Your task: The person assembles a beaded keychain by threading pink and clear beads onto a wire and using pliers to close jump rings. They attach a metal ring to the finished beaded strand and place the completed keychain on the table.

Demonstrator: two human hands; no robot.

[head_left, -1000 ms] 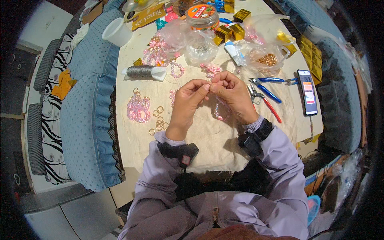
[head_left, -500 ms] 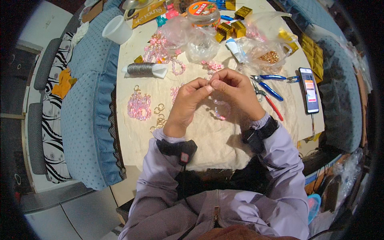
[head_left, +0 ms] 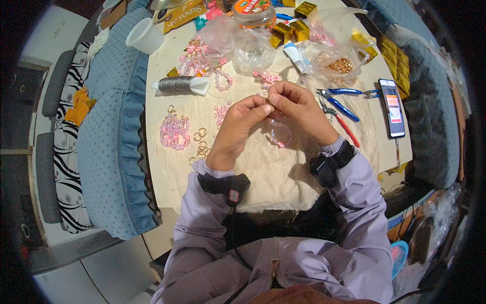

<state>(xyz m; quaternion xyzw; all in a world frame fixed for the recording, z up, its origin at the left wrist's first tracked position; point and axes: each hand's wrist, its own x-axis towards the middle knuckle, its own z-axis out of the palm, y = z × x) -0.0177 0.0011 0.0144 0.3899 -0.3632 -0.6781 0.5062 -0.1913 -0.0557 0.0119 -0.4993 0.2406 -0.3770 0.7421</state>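
Note:
A small loop of pink and clear beads, a beaded bracelet (head_left: 281, 136), hangs below my joined fingertips. My left hand (head_left: 240, 124) pinches at its upper end with thumb and forefinger. Touching it there, my right hand (head_left: 298, 112) is also closed in a pinch; the exact spot they grip is hidden by the fingers. Left of my hands lie a cluster of finished-looking pink bead strands (head_left: 174, 133) with gold rings and several loose gold clasps (head_left: 201, 143). Small pink beads (head_left: 220, 114) rest just beside my left hand.
A spool of grey thread (head_left: 181, 85) lies at the left. Blue-handled pliers (head_left: 343, 109), a red-handled tool (head_left: 348, 131) and a phone (head_left: 392, 109) are at the right. Farther back are plastic bags (head_left: 254, 53), a lidded jar (head_left: 253, 14), gold boxes (head_left: 290, 31) and a white tub (head_left: 145, 36).
My hands stay pinched together, with only a slight shift of the fingers. The hanging bracelet has turned to show a rounder loop. The whole view has moved a little.

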